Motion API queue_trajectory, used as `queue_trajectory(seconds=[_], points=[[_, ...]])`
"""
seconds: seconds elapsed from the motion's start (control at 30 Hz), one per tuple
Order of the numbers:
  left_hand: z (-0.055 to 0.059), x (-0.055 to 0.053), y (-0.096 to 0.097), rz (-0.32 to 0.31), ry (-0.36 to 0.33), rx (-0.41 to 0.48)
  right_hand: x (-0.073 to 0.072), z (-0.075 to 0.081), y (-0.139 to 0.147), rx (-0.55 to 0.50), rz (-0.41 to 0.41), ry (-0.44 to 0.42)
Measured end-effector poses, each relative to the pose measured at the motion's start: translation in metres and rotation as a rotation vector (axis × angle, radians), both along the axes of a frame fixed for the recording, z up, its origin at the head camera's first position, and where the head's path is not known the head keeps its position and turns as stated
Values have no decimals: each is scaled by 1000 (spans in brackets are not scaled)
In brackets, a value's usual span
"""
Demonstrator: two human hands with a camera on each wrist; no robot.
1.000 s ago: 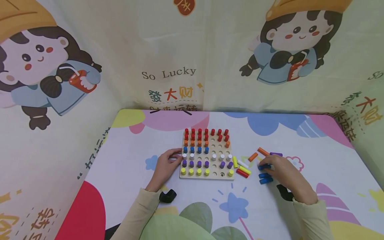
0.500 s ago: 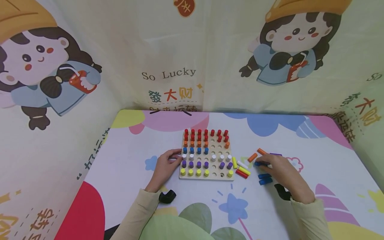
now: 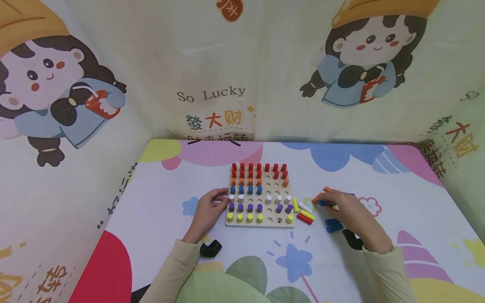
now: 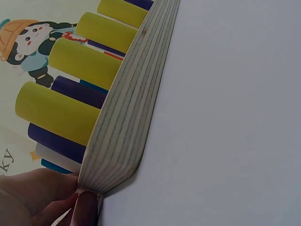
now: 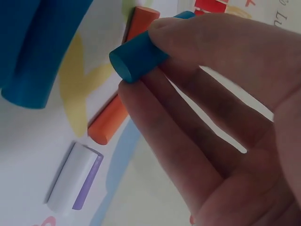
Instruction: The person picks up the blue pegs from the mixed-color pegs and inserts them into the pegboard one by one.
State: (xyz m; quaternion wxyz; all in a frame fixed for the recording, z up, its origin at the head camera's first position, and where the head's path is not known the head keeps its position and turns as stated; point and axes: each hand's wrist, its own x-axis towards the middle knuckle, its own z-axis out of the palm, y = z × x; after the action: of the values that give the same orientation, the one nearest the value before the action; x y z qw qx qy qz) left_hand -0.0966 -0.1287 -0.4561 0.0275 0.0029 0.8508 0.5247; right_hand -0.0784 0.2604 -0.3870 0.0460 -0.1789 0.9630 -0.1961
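A wooden pegboard [image 3: 246, 224] holds upright pegs in rows: red at the back, then orange, blue, white, purple, and yellow in front. Several holes towards its right side have no peg. At its left edge, my left hand [image 3: 206, 212] pinches the board; the left wrist view has thumb and fingers at the layered edge, beside a yellow peg [image 4: 59, 113]. My right hand [image 3: 354, 214] holds a blue peg [image 5: 138, 54] between thumb and fingertips, right of the board. Orange pegs [image 5: 106, 125] lie just beyond those fingers. Two more blue pegs [image 3: 334, 227] lie below the hand.
Between board and right hand lie loose pegs: yellow [image 3: 295, 205], white [image 3: 305, 207], another yellow, and red [image 3: 304, 219]. A purple peg [image 3: 351, 194] is mostly hidden behind the right hand. Printed cloth [image 3: 212, 50] hangs behind the table.
My right hand has moved left and slightly away from me, carrying the blue peg from near the other blue pegs towards the orange ones. The left hand stays at the board.
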Motion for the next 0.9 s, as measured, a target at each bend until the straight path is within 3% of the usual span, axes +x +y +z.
queue_trajectory(seconds=[0.33,0.9], points=[[1,1,-2,1,-13,0,-2,1,-11,-45,-37,4],[2,2,0,-6,-14,3,-4,7,-21,-85,-23,-5]])
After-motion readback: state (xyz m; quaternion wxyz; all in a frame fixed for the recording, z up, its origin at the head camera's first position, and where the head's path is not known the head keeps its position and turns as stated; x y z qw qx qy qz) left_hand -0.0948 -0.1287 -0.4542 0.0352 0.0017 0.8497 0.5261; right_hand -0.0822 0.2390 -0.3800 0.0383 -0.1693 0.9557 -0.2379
